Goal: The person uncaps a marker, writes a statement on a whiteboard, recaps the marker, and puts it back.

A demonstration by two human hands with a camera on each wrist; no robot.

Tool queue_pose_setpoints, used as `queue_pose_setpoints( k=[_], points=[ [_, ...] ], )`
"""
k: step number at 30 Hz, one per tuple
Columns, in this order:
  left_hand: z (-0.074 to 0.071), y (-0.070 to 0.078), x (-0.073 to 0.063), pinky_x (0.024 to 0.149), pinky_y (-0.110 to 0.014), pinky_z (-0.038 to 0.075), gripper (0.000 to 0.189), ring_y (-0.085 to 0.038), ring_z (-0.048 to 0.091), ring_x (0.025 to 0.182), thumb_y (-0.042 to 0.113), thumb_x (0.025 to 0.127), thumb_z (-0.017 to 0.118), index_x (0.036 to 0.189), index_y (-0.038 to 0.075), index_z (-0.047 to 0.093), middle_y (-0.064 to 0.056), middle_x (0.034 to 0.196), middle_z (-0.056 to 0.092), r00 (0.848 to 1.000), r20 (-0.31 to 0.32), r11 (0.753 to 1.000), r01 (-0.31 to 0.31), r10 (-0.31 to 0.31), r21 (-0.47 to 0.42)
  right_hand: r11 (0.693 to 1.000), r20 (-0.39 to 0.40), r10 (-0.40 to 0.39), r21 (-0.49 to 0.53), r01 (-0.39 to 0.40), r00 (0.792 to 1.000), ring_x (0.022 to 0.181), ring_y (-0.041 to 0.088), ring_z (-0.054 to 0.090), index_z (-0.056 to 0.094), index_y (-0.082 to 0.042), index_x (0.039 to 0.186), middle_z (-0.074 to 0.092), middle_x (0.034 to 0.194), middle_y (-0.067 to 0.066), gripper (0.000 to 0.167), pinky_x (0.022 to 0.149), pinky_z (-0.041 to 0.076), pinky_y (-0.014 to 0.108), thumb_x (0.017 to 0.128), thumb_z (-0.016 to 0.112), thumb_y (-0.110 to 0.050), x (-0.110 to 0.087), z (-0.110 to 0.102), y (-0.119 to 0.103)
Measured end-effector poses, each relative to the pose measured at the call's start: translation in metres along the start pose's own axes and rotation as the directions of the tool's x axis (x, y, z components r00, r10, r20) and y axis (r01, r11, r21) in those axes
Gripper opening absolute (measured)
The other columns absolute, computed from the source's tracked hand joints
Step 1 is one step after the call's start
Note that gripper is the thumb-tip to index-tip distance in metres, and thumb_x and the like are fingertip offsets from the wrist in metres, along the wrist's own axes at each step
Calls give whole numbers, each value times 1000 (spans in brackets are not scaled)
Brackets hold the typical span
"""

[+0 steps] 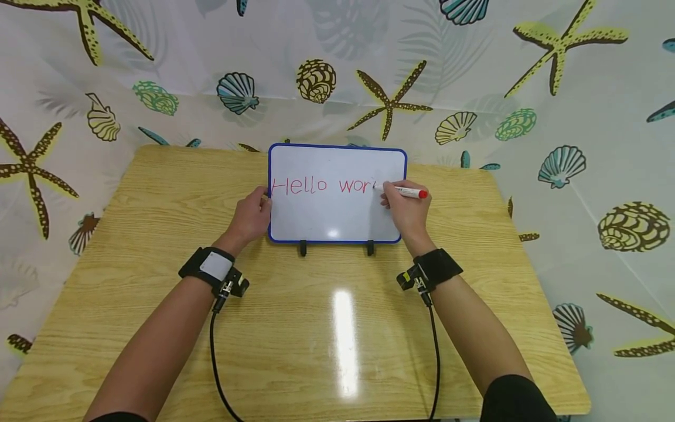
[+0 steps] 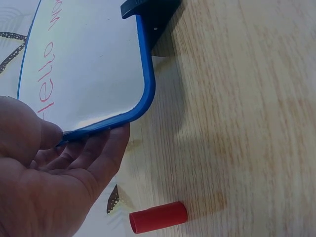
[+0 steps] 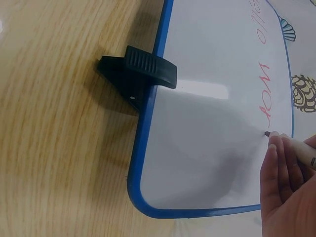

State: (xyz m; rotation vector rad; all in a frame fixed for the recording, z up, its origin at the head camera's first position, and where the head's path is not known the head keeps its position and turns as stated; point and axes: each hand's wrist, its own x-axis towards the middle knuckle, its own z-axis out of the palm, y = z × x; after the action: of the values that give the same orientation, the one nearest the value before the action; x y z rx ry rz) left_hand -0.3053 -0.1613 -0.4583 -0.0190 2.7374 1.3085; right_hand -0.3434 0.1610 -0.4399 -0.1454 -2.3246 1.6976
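Observation:
A small whiteboard with a blue frame leans upright on the table, held by two black stand feet. Red handwriting on it reads "Hello wor". At the left edge my left hand grips the frame, thumb on the front and fingers behind, as the left wrist view shows. My right hand pinches a white marker with a red end. In the right wrist view its dark tip is at the board just past the "r". A red marker cap lies on the table, seen in the left wrist view.
The wood-grain table extends around the board. Behind it hangs a white cloth printed with shells and starfish. Black cables run from both wrist cameras toward the table's front edge.

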Motion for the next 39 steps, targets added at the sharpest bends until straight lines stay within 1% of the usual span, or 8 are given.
queue_pose_setpoints(
  k=[7, 17, 24, 30, 36, 39],
  points=[
    [1, 0, 0, 83, -44, 48, 41, -36, 59, 100, 14, 112, 32, 147, -5, 40, -28, 120, 61, 1000, -1, 1000, 1, -1, 8, 1000, 7, 24, -6, -24, 1000, 69, 20, 72, 77, 1, 95, 75, 83, 10, 26, 69, 59, 29, 95, 72, -24, -3, -1, 4],
    [2, 0, 0, 86, -45, 49, 40, -36, 59, 103, 14, 112, 32, 147, -4, 39, -28, 124, 60, 1000, 6, 1000, 11, -11, 0, 1000, 11, -1, -7, 1, 1000, 67, 21, 71, 77, 2, 94, 75, 81, 11, 25, 66, 59, 28, 95, 71, -22, -4, -2, 6],
    [2, 0, 0, 83, -43, 48, 40, -36, 59, 101, 14, 112, 32, 147, -4, 40, -27, 122, 60, 1000, 1, 1000, 13, -13, 1, 1000, 4, 8, -21, -8, 1000, 69, 20, 72, 77, 1, 96, 75, 83, 11, 25, 68, 59, 28, 96, 71, -22, -3, -4, 4],
    [3, 0, 1, 83, -43, 48, 40, -35, 59, 101, 14, 112, 32, 148, -4, 39, -27, 122, 60, 1000, 2, 1000, 11, -11, 1, 1000, -14, 16, -21, -16, 1000, 69, 20, 72, 77, 1, 96, 75, 84, 12, 24, 69, 60, 29, 96, 70, -22, -3, -5, 3],
    [3, 0, 1, 83, -43, 49, 41, -35, 59, 100, 15, 112, 32, 148, -3, 39, -27, 122, 60, 1000, -2, 1000, 21, -21, -8, 999, -11, 27, -26, -27, 1000, 71, 20, 72, 77, 1, 97, 76, 86, 12, 25, 70, 59, 29, 96, 70, -23, -3, -6, 1],
    [3, -1, 2, 83, -43, 49, 42, -35, 58, 101, 16, 112, 32, 149, -3, 39, -26, 123, 60, 1000, -2, 1000, 20, -20, -12, 1000, -19, 22, -13, -22, 1000, 72, 21, 73, 77, 0, 98, 76, 87, 12, 25, 71, 60, 30, 96, 70, -24, -1, -7, -3]
  ],
)
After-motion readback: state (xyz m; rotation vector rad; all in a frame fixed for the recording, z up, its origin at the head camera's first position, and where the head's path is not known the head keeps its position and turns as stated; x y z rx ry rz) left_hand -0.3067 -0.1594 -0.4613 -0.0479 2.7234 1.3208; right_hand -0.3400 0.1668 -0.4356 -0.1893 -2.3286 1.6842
